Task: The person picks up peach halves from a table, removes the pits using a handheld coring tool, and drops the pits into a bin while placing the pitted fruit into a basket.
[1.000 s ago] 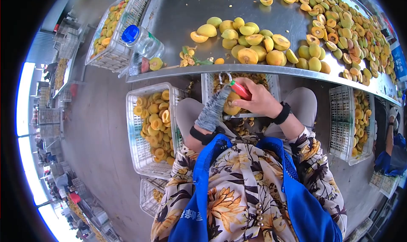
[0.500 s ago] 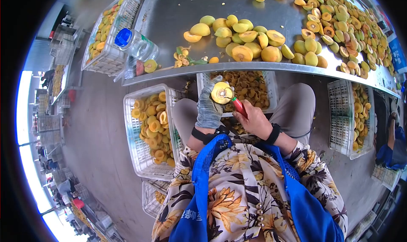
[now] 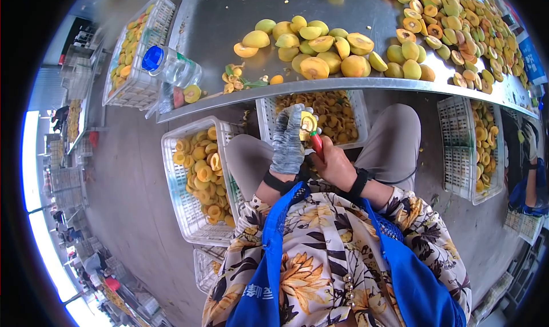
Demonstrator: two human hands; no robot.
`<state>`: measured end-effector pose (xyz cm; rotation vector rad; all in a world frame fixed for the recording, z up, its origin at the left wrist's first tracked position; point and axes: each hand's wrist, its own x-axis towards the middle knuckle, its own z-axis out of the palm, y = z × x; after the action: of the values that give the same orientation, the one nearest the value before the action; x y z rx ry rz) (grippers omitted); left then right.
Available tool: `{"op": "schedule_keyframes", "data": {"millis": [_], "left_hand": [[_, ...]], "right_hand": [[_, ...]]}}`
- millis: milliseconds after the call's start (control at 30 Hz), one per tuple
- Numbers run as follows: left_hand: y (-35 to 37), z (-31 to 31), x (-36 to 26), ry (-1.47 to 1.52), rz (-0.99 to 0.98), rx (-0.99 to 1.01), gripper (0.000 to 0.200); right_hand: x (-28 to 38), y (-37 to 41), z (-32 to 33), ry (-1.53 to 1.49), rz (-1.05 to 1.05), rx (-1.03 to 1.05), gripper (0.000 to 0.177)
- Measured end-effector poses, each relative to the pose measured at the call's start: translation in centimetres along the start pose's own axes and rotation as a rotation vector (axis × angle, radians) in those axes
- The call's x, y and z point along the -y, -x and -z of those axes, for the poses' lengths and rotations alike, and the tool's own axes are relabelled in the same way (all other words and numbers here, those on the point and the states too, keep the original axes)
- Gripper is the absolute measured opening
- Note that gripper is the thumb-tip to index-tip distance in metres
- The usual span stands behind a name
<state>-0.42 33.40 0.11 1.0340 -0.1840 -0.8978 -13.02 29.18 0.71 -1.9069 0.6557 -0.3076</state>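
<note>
My left hand [image 3: 289,141], in a grey glove, holds a cut yellow fruit half [image 3: 307,124] above my lap. My bare right hand [image 3: 336,165] is wrapped round the red handle of a small tool [image 3: 316,143], whose green collar is at the fruit. The tool's tip is hard to make out against the flesh. Just beyond my hands, a white crate [image 3: 359,112] of fruit pieces stands partly under the metal table. More fruit halves [image 3: 314,68] lie on the table near its front edge.
The metal table [image 3: 229,18] spans the front, with a fruit heap [image 3: 469,35] at right and a blue-capped bottle [image 3: 174,68] at left. White crates of fruit stand at left [image 3: 191,232] and right [image 3: 457,167]. A co-worker's arm [image 3: 532,181] shows at far right.
The cut face of the fruit has turned in my left hand, and the tool in my right hand now stands more upright. The view has shifted slightly.
</note>
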Motion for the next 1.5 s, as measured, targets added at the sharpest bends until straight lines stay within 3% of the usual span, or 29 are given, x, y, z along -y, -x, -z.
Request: {"op": "schedule_keyframes", "data": {"millis": [100, 200, 300, 433, 500, 667, 733, 800, 833, 900, 933, 967, 1000, 1033, 1100, 1133, 1200, 1233, 1267, 1333, 1367, 1400, 1433, 1467, 1500], "left_hand": [[0.3, -0.6, -0.3, 0.003, -0.043, 0.003, 0.023], [-0.6, 0.8, -0.4, 0.016, 0.122, -0.095, 0.026], [-1.4, 2.7, -1.3, 0.089, 0.353, 0.100, 0.028], [-0.8, 2.3, -2.5, 0.015, 0.306, 0.093, 0.031], [-0.5, 1.7, -3.6, 0.036, 0.308, 0.107, 0.033], [-0.5, 1.7, -3.8, -0.003, 0.397, 0.021, 0.037], [0.1, 0.7, -3.6, -0.032, 0.336, -0.021, 0.035], [0.6, -0.4, -3.5, -0.147, -0.015, -0.076, 0.034], [0.7, -0.7, -3.9, -0.175, -0.015, -0.086, 0.033], [0.1, -0.2, -3.8, -0.183, 0.042, -0.032, 0.032], [-0.2, 0.1, -3.9, -0.195, 0.099, 0.019, 0.032], [-0.3, 0.3, -4.9, -0.096, 0.289, 0.127, 0.030], [-0.6, 0.9, -4.7, -0.096, 0.292, 0.121, 0.030], [-1.1, 1.6, -4.2, -0.077, 0.356, 0.146, 0.029], [-1.0, 1.6, -4.1, -0.066, 0.374, 0.161, 0.028], [-0.8, 1.6, -4.4, -0.067, 0.372, 0.159, 0.028], [-0.3, 1.6, -4.6, -0.107, 0.249, 0.223, 0.029], [-0.5, 1.9, -4.5, -0.088, 0.315, 0.224, 0.030], [-0.5, 1.9, -4.2, -0.088, 0.312, 0.224, 0.030], [-0.4, 1.7, -2.7, 0.394, 0.361, 0.331, 0.026], [0.7, -0.8, -2.7, 0.483, 0.446, 0.164, 0.027], [4.8, -2.6, -2.9, 0.313, 0.207, 0.270, 0.032], [4.1, -2.1, -2.1, 0.237, 0.258, 0.308, 0.034], [2.9, -1.4, -1.2, 0.161, 0.310, 0.352, 0.037], [1.7, -1.0, -1.2, 0.101, 0.242, 0.164, 0.039]], "right_hand": [[-0.2, 0.0, -0.8, -0.026, -0.031, 0.006, 0.019], [0.2, 0.0, -0.7, -0.016, -0.042, 0.107, 0.020], [-0.2, -0.4, -0.4, 0.054, 0.006, 0.216, 0.024], [-0.4, -1.5, 0.4, -0.015, -0.074, 0.309, 0.028], [-0.3, -2.0, 1.0, -0.145, 0.031, 0.349, 0.028], [0.3, -1.5, 0.4, -0.061, -0.033, 0.352, 0.026], [0.2, -1.5, 0.0, -0.097, -0.050, 0.351, 0.024], [1.3, -1.5, 0.5, -0.296, -0.014, 0.416, 0.019], [2.1, -1.4, 1.1, -0.296, -0.018, 0.416, 0.019], [3.9, -1.6, 2.6, -0.578, -0.468, 0.633, 0.016], [2.5, -1.6, 1.5, -0.577, -0.466, 0.634, 0.016], [-0.2, -1.3, -0.8, -0.520, -0.139, 0.502, 0.016], [-0.6, -1.1, -1.6, -0.455, 0.181, 0.365, 0.016], [-1.2, -0.9, -1.6, -0.458, 0.179, 0.368, 0.016], [1.0, -1.1, 0.1, -0.631, -0.205, 0.564, 0.017], [1.6, -1.4, 1.0, -0.631, -0.202, 0.566, 0.017], [1.9, -1.6, 2.6, -0.956, -0.512, 0.817, 0.017], [1.7, -1.7, 2.7, -1.017, -0.532, 0.863, 0.018], [1.7, -1.7, 2.6, -1.015, -0.530, 0.864, 0.018], [1.9, -1.5, 2.2, -1.294, -0.545, 0.945, 0.018], [3.3, -1.2, 2.1, -1.196, -0.446, 1.019, 0.019], [4.8, -1.2, 2.0, -1.096, -0.342, 1.086, 0.020], [5.1, -1.1, 1.6, -1.035, -0.184, 1.107, 0.020], [4.7, -1.3, 2.2, -1.039, -0.179, 1.098, 0.020], [3.8, -1.7, 3.4, -1.211, -0.196, 0.980, 0.020]]}}
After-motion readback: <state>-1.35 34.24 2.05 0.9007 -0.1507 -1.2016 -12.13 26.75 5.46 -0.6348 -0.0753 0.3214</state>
